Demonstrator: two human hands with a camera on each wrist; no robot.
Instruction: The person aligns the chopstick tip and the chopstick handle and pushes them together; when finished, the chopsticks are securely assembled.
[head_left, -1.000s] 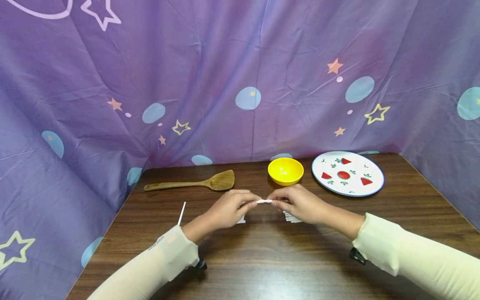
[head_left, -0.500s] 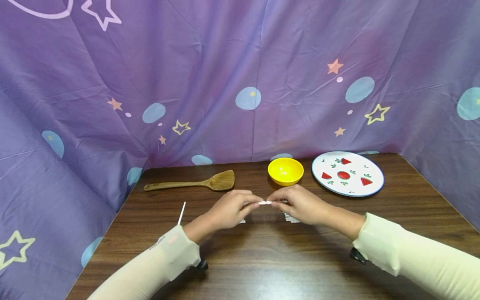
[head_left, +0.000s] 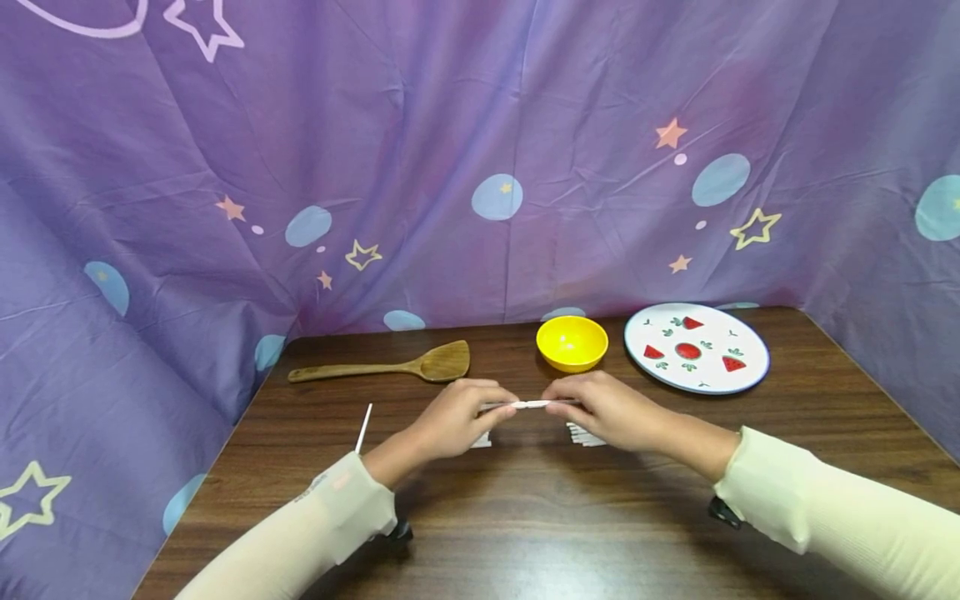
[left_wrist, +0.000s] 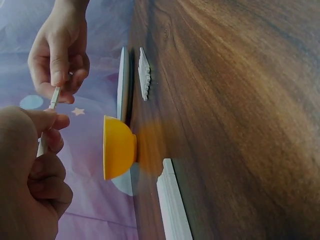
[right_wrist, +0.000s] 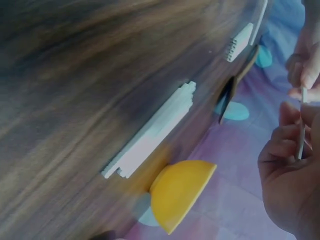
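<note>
White stick(s) btwn hands, blurry sleeve-txt

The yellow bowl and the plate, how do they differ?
The yellow bowl is narrower and deep, while the plate is wider and shallow. The bowl is plain yellow; the plate is white with a blue rim and red watermelon drawings. Both look round and rest on the wooden table.

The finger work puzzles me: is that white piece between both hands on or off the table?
Off: in the left wrist view, the left hand and right hand pinch the white piece clear of the table.
</note>
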